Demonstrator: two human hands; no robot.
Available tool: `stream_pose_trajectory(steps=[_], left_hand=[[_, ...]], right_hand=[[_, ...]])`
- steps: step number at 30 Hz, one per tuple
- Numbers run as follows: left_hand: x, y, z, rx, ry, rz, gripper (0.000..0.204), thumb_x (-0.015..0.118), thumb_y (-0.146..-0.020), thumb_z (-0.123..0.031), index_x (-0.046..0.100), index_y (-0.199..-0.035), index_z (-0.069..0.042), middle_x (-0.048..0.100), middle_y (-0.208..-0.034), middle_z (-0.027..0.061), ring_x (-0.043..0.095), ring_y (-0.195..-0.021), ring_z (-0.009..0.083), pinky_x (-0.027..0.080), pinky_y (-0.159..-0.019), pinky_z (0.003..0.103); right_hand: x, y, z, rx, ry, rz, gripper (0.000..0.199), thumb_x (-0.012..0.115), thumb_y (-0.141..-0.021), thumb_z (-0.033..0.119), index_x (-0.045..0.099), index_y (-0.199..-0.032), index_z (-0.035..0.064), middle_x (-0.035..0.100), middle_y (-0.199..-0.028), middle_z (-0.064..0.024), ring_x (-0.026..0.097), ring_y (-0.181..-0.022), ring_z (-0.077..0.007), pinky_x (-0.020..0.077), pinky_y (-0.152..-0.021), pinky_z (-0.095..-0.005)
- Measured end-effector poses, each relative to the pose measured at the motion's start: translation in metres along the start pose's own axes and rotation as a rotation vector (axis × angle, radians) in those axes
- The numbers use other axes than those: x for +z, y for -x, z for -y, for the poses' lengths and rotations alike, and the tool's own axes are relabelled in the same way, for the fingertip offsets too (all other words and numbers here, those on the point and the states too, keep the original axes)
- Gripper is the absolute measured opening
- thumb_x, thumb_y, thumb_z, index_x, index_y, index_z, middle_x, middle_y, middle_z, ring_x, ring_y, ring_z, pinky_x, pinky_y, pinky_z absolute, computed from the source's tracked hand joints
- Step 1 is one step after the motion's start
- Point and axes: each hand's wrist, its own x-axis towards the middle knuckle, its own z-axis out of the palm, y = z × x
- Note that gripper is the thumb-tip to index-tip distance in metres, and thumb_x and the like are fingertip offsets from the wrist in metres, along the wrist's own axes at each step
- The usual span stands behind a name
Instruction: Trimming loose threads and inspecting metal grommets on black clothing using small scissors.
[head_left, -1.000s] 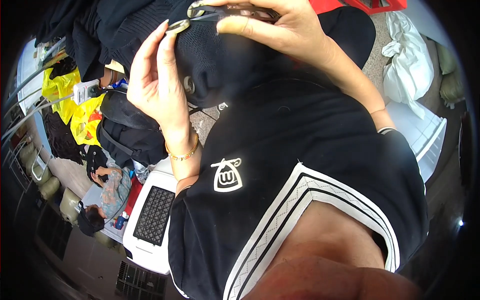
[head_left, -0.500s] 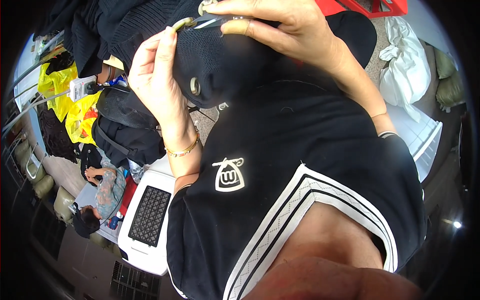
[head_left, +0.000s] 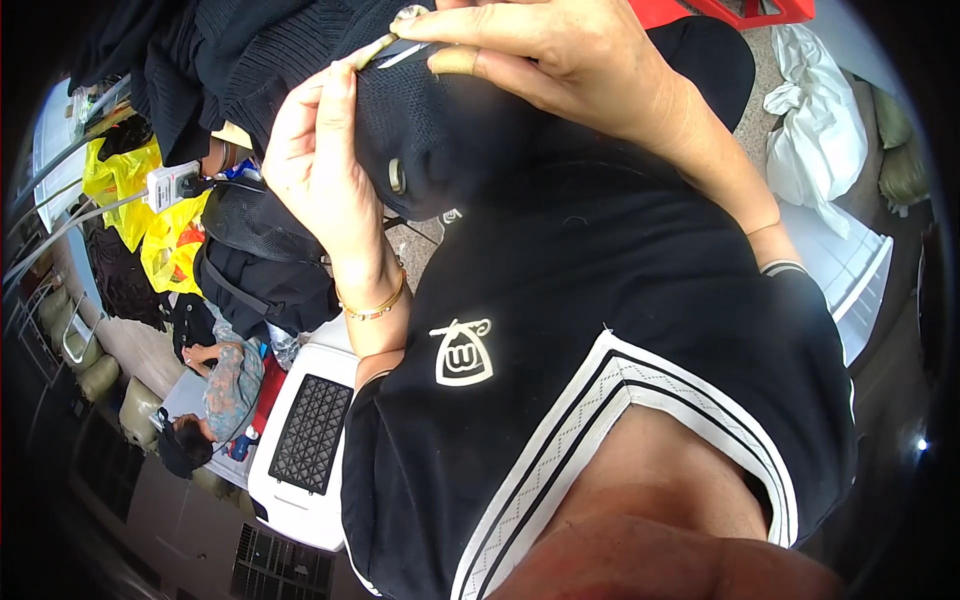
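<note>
A dark navy knitted garment [head_left: 410, 100] lies across my lap at the top of the view. My left hand [head_left: 325, 150] pinches a beige button [head_left: 374, 52] at the garment's edge between thumb and fingertips. Close beside that button, my right hand [head_left: 570, 50] holds small scissors [head_left: 405, 54], their thin bright blades pointing left. Its fingers cover the scissors' handle. A yellowish wrap [head_left: 453, 62] covers one fingertip of that hand. Another beige button [head_left: 397, 176] sits lower on the knit, and a pale round piece, possibly a button [head_left: 409, 13], shows near the right fingertips.
To the left are yellow plastic bags [head_left: 172, 240], a white power plug block [head_left: 172, 187] with cables and a black bag [head_left: 265, 260]. A white ventilated case [head_left: 308, 430] stands lower left, near a seated person [head_left: 225, 385]. A white sack [head_left: 815, 130] and red stool [head_left: 755, 12] are right.
The scissors and my right hand have shifted slightly left, nearer the pinched button. The button now shows more edge-on. My left hand keeps its pinch.
</note>
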Motion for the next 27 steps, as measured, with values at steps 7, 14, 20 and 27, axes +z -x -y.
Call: stream_pose_trajectory(steps=[7,14,20,27], left_hand=[[0.006,0.0,-0.002,0.076,-0.154,0.029,0.014,0.061,-0.089,-0.008,0.069,-0.095,0.003,0.068,-0.087,0.0065,0.059,-0.078,0.0065,0.044,-0.076,0.017],[0.009,0.001,0.001,0.106,-0.176,0.057,0.015,0.06,-0.091,-0.009,0.068,-0.095,0.003,0.068,-0.087,0.0068,0.061,-0.08,0.0078,0.045,-0.078,0.018],[0.012,0.0,0.004,0.19,-0.176,0.078,0.014,0.058,-0.092,-0.005,0.067,-0.099,0.002,0.068,-0.09,0.0069,0.061,-0.079,0.0065,0.046,-0.073,0.016],[0.019,-0.004,-0.001,0.157,-0.167,0.083,0.015,0.057,-0.091,-0.005,0.067,-0.1,0.002,0.068,-0.094,0.0093,0.063,-0.084,0.0092,0.047,-0.078,0.018]], right_hand=[[-0.007,-0.004,0.006,-0.017,0.22,0.076,0.019,0.07,-0.072,0.011,0.065,-0.089,0.0048,0.055,-0.078,-0.0052,0.059,-0.071,-0.0209,0.0496,-0.059,-0.0297],[-0.016,-0.009,0.011,0.159,-0.037,0.109,0.011,0.065,-0.073,0.01,0.061,-0.082,0.0063,0.05,-0.076,-0.0049,0.057,-0.071,-0.0208,0.0487,-0.058,-0.0298],[-0.012,-0.009,0.01,0.093,0.12,0.155,0.009,0.064,-0.073,0.01,0.059,-0.078,0.0056,0.049,-0.075,-0.0054,0.056,-0.071,-0.021,0.048,-0.059,-0.0295],[-0.012,0.0,0.003,0.166,-0.053,0.038,0.014,0.066,-0.074,0.009,0.064,-0.087,0.0039,0.054,-0.078,-0.0067,0.057,-0.072,-0.0227,0.0484,-0.061,-0.0288]])
